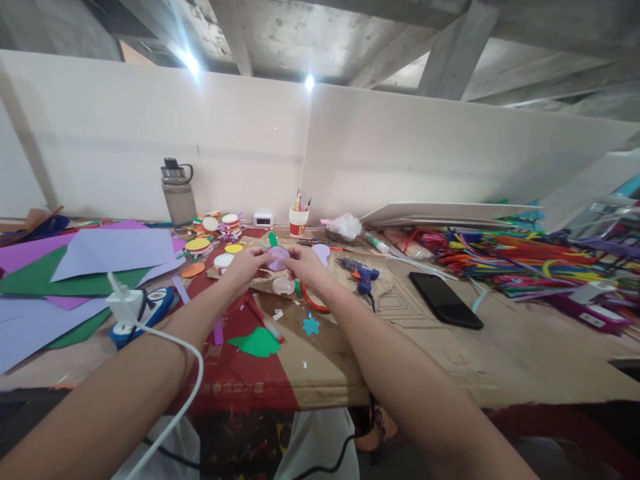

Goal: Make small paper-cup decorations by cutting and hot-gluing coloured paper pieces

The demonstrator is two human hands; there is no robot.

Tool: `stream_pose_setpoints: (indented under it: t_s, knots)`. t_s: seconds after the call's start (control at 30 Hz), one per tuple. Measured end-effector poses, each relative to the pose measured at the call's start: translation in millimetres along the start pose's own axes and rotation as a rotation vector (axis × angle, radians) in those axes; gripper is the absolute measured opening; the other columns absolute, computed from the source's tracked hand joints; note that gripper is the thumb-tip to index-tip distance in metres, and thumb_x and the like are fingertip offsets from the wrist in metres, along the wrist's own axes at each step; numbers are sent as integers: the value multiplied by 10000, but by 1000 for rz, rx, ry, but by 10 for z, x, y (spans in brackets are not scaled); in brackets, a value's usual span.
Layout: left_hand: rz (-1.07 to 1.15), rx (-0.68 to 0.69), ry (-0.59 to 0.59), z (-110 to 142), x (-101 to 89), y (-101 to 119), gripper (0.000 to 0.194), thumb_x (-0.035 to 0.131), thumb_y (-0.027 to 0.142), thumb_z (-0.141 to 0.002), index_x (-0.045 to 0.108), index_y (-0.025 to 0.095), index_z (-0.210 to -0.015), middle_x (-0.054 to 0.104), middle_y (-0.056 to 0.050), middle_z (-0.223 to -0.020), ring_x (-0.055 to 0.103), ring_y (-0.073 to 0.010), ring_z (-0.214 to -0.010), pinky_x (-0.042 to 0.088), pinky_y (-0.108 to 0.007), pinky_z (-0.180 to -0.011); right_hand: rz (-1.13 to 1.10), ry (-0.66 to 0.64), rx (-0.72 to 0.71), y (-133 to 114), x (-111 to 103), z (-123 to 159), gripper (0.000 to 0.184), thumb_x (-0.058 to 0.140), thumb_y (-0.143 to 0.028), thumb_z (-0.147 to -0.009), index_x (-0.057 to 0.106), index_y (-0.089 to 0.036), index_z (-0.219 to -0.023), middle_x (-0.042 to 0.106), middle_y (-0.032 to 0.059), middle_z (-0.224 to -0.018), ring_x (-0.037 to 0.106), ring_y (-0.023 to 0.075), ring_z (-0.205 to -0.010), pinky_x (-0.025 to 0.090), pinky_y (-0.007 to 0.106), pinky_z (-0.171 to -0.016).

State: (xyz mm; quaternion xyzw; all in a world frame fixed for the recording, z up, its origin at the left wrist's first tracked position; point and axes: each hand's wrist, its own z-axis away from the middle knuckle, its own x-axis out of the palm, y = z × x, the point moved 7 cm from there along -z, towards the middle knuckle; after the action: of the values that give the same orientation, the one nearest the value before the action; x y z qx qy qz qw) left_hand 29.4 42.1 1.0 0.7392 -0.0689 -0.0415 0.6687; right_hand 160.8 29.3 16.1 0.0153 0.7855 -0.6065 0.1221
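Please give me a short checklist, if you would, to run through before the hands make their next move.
1. Purple disc held by both the left hand and the right hand: ok.
2. Blue glue gun lying apart from the hands: ok.
3. Glue gun's heat: cannot tell.
4. White cable clear of the left forearm: not ok, it crosses in front of it in this view.
5. Black smartphone apart from the glue gun: ok.
6. Water bottle upright: ok.
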Motion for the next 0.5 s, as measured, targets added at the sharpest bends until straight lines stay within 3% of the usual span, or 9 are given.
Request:
stream_pose_setpoints:
  t_s: [0.5]
  knots:
    - [-153,107,69,-27,-69,43,262,743,361,-588,661,145,-712,626,-12,-656,530,-116,-565,409,-235,-508,87,6,14,54,-13,-21,63,551,-142,-721,601,-158,-755,591,-38,-636,458,53,-433,390,169,-410]
